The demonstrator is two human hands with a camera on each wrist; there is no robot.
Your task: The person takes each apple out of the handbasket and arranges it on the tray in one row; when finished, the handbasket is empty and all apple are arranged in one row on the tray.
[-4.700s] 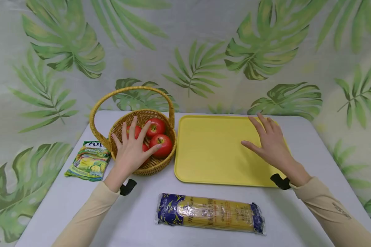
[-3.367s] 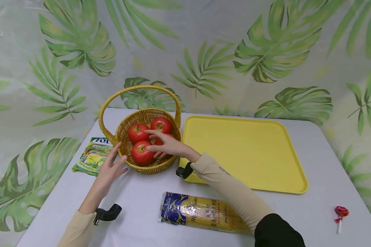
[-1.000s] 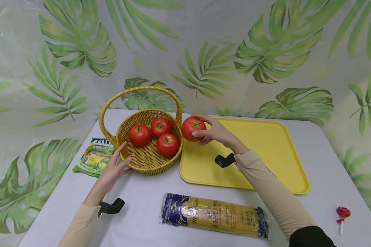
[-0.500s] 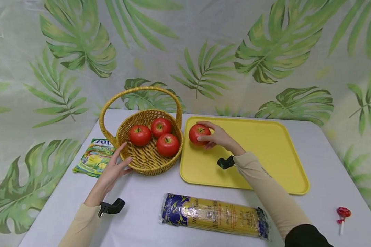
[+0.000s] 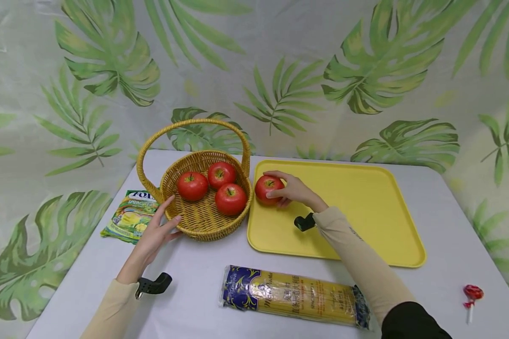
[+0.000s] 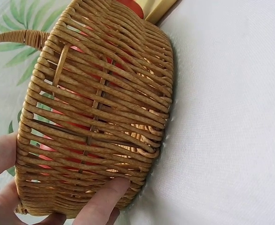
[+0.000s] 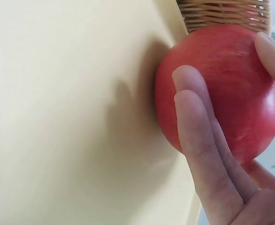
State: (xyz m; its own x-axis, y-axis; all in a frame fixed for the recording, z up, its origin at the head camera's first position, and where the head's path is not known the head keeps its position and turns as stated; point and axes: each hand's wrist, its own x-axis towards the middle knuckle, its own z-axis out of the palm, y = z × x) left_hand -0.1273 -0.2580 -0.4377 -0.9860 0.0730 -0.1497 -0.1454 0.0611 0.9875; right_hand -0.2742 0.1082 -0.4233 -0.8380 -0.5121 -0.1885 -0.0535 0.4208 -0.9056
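Note:
At the left end of the yellow tray (image 5: 339,212), my right hand (image 5: 294,190) grips a red apple (image 5: 265,190) between thumb and fingers. The right wrist view shows fingers along the side of this apple (image 7: 231,89), low over the tray, its shadow close by; whether it touches is hard to tell. My left hand (image 5: 154,235) rests against the near left side of the wicker basket (image 5: 208,230). In the left wrist view, fairly straight fingers (image 6: 102,201) touch the basket's woven wall (image 6: 100,122). Inside the basket sit three apples (image 5: 230,199).
A green candy bag (image 5: 129,216) lies left of the basket, partly behind the left hand. In front of the tray is a spaghetti pack (image 5: 297,296), near the right forearm. A red lollipop (image 5: 473,294) lies at the right. The basket's tall handle (image 5: 191,121) arches upward.
An apple has come out of the basket in my right hand, moved over the tray's left end and been lowered. My left hand has come to the basket's side and stayed there.

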